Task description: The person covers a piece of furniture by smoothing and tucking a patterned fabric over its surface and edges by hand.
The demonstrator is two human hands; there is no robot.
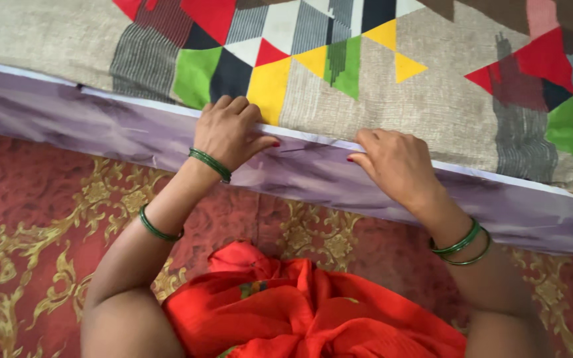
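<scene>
- Beneath us lay a red carpet (28, 199) with gold scrollwork, and against it stood a mattress (67, 126) with a lilac marbled side.
- Over the mattress lay a beige bedsheet (432, 106) printed with coloured triangles.
- Our left hand (228, 132) curled its fingers together over the sheet's edge at the mattress top; our right hand (396, 162) pinched the same edge just beside it.
- We judged ourselves mid-tuck; pushing the edge down would call for firm, even pressure along the seam.
</scene>
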